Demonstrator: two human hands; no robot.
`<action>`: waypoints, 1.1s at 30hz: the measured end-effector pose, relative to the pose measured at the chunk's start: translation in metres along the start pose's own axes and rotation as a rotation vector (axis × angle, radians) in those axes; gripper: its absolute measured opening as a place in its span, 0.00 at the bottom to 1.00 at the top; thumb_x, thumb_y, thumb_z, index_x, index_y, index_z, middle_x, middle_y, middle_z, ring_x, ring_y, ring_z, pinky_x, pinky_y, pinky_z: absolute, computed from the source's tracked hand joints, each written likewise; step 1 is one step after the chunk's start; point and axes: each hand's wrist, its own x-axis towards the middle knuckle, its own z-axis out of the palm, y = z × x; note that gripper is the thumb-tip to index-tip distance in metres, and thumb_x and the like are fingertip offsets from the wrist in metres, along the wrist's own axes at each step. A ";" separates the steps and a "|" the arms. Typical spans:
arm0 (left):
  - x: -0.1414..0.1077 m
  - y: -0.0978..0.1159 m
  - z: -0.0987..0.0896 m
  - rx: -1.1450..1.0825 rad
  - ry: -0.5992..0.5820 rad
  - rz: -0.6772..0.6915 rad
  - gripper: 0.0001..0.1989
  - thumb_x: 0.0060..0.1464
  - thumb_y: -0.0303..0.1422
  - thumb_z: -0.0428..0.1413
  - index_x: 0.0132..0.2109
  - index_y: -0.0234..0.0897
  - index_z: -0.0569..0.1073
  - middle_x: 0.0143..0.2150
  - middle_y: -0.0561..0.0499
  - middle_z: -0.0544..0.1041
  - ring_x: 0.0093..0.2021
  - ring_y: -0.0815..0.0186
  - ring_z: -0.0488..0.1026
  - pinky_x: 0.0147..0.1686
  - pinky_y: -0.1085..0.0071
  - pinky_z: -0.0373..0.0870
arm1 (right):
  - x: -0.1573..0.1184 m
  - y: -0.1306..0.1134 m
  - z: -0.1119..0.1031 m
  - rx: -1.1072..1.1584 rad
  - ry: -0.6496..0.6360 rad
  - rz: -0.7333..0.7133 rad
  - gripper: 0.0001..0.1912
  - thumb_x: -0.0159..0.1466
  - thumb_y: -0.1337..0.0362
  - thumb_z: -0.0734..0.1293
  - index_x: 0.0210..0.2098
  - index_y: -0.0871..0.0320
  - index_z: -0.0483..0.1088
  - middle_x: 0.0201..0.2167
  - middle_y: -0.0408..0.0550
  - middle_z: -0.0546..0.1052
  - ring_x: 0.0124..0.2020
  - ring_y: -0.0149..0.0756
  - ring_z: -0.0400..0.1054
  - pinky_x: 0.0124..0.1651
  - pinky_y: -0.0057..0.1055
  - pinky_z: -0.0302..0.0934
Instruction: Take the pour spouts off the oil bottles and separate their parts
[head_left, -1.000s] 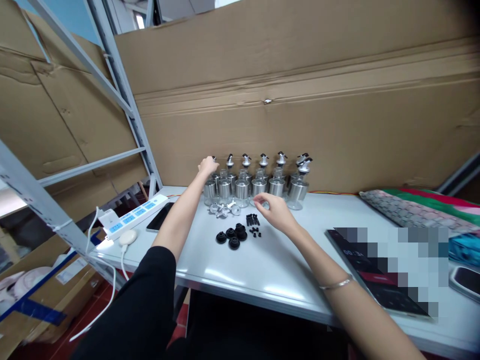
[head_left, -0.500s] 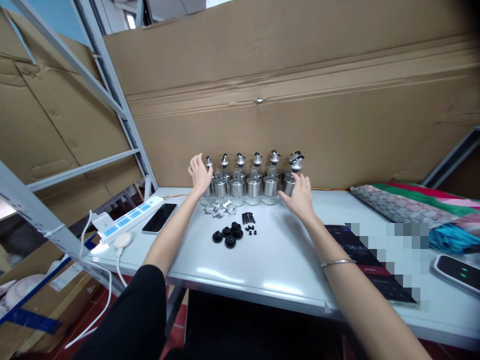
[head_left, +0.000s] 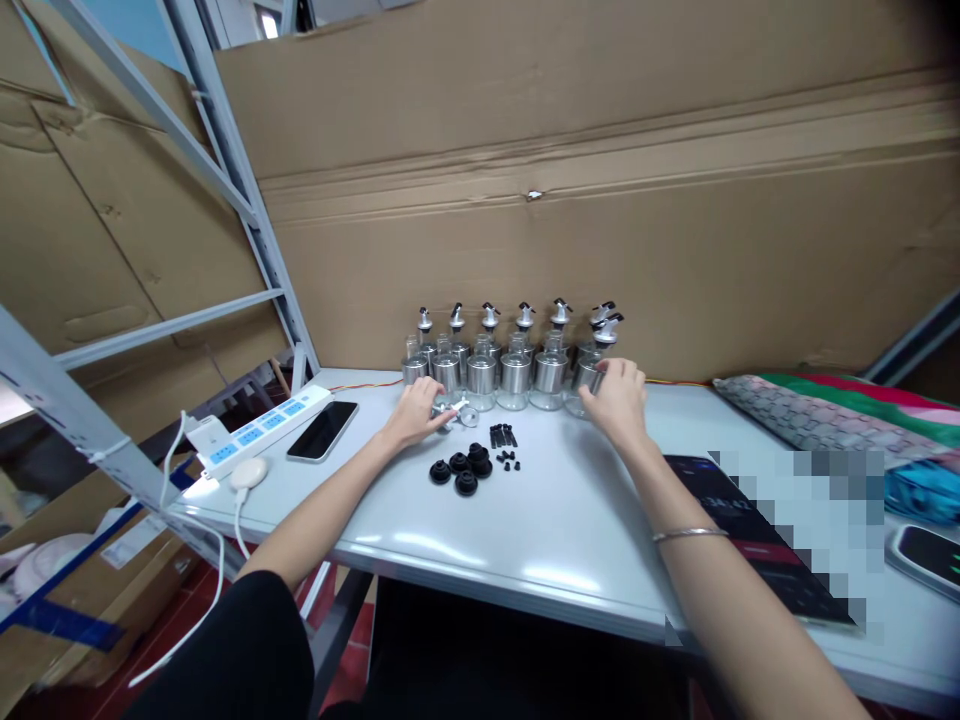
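Observation:
My left hand (head_left: 417,411) rests low over a small cluster of silver and clear spout parts (head_left: 469,414), its thumb stretched over them and apart from the fingers. Some of those parts are hidden by the hand. At the right end of the front row, my right hand (head_left: 618,402) is against the side of a glass bottle with a silver metal sleeve (head_left: 588,376), thumb in front and fingers curved behind, not closed round it. Several like bottles (head_left: 515,374) stand upright in line. Behind them is a second row with silver-and-black pourers (head_left: 526,316) on top.
Black rubber stoppers (head_left: 466,482), small black tubes (head_left: 503,435) and tiny black caps (head_left: 511,461) lie before the bottles. A phone (head_left: 322,431) and power strip (head_left: 266,433) are left, a dark tablet (head_left: 750,530) right. Cardboard (head_left: 480,230) walls off the back.
My left hand has come down and toward me from the left end of the bottle row to the spout parts. My right hand has shifted slightly down beside the rightmost bottle.

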 end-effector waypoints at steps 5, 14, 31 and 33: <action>-0.002 -0.012 0.007 -0.160 -0.043 -0.067 0.27 0.51 0.48 0.55 0.52 0.35 0.62 0.49 0.42 0.65 0.51 0.57 0.65 0.53 0.60 0.65 | -0.001 -0.007 -0.004 -0.003 0.132 0.072 0.16 0.55 0.60 0.61 0.41 0.61 0.61 0.43 0.61 0.67 0.48 0.55 0.58 0.55 0.57 0.46; -0.002 -0.004 0.022 -0.131 -0.145 0.050 0.32 0.52 0.50 0.53 0.60 0.42 0.61 0.55 0.42 0.63 0.55 0.55 0.62 0.55 0.57 0.64 | 0.002 0.000 0.002 0.215 0.046 -0.018 0.23 0.54 0.60 0.65 0.48 0.60 0.63 0.51 0.62 0.62 0.56 0.52 0.52 0.57 0.48 0.49; 0.001 0.001 0.029 -0.065 -0.108 0.142 0.25 0.57 0.45 0.50 0.59 0.43 0.62 0.60 0.42 0.62 0.62 0.56 0.57 0.60 0.54 0.53 | 0.004 -0.003 0.008 0.341 0.111 0.100 0.36 0.54 0.56 0.66 0.55 0.64 0.47 0.44 0.61 0.69 0.45 0.48 0.65 0.48 0.43 0.58; 0.003 0.001 0.030 -0.027 -0.173 0.169 0.22 0.59 0.45 0.48 0.58 0.44 0.63 0.59 0.44 0.65 0.61 0.57 0.58 0.61 0.53 0.50 | 0.005 -0.004 0.009 0.381 0.074 0.089 0.37 0.56 0.57 0.64 0.57 0.66 0.45 0.45 0.62 0.69 0.46 0.48 0.65 0.49 0.43 0.58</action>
